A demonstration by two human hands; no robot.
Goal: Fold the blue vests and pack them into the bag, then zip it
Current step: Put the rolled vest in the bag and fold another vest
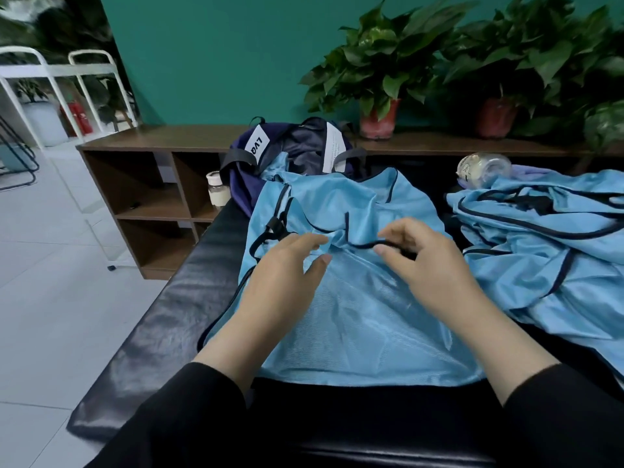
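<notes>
While both hands hover over the light-blue mesh vest with dark piping spread on the black padded bench, folding is only beginning; the left hand is loosely spread, the right hand curls near the neckline, pinch unclear; next, gather an edge; the open navy fabric bag waits beyond, unfolded light-blue vests heaped rightward.

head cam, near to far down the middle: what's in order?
Spread vest → hands (left, right) on it → open bag → shelf → potted plant against the green wall.
</notes>
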